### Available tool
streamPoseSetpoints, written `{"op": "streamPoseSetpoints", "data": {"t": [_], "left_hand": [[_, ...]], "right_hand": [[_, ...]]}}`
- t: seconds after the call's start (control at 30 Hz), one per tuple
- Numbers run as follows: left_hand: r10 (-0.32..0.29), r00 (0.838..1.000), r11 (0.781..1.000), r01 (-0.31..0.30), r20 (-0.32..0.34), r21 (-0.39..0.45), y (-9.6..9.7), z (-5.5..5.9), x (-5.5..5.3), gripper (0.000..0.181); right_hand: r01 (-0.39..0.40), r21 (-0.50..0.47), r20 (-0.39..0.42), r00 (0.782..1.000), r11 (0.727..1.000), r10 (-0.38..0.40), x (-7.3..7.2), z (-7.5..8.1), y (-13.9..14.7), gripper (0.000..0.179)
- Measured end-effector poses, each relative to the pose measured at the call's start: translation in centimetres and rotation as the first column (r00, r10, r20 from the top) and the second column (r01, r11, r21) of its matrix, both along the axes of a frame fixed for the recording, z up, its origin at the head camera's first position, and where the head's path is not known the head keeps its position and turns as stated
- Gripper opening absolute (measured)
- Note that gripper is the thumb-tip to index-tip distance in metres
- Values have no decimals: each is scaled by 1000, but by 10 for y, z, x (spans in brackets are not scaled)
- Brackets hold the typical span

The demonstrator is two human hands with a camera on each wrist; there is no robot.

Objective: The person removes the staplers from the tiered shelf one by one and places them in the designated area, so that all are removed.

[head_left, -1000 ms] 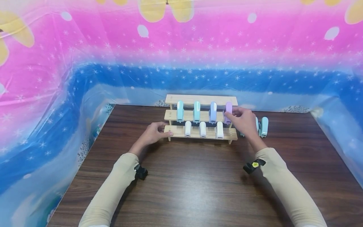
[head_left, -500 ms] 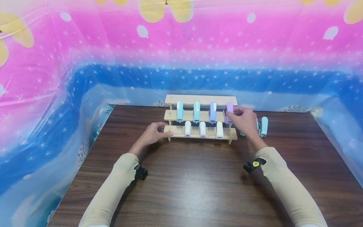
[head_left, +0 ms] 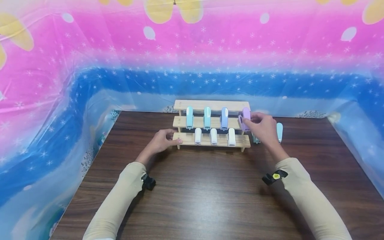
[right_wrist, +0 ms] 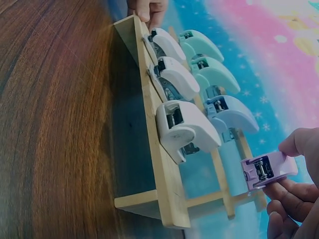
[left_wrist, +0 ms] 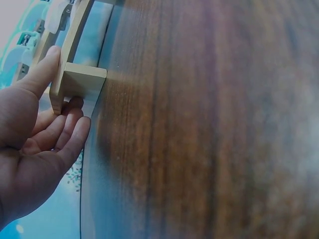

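A three-step wooden display stand [head_left: 211, 105] stands at the back of the table. My left hand [head_left: 163, 140] grips the left end of its lowest step, thumb on top [left_wrist: 49, 62] and fingers beneath. With my right hand [head_left: 265, 129] I pinch a purple hole punch [head_left: 246, 116] between thumb and fingers at the right end of the middle step. It leans a little; whether it touches the step, I cannot tell. Left of it on that step are a lavender-blue punch [head_left: 224, 117] and two mint ones [head_left: 207, 116]. Three white punches [head_left: 231, 136] line the lowest step.
More mint punches [head_left: 279, 131] stand on the brown wooden table [head_left: 204, 190] right of the stand, partly hidden behind my right hand. A patterned pink and blue cloth [head_left: 192, 80] hangs behind the table and along its sides.
My right hand has shifted right with the purple punch, which now stands farther from the lavender-blue one and tilts slightly. My left hand keeps its hold on the stand.
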State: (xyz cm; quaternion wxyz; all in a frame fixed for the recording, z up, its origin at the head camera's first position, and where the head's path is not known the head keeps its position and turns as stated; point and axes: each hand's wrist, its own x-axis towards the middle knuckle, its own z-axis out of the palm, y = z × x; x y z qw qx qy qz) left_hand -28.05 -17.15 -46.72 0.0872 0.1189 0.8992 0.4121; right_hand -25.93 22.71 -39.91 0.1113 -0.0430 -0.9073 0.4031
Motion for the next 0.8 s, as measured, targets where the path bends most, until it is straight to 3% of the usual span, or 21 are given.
{"op": "streamPoseSetpoints", "data": {"t": [0.5,0.8], "left_hand": [[-4,1000,1000,4,-7,-4,-1,0,0,61],[-3,1000,1000,3,0,2,0,0,0,62]], "right_hand": [[-4,6,-38,999,1000,4,16,13,27,46],[21,16,-38,999,1000,-21,22,18,49,57]]}}
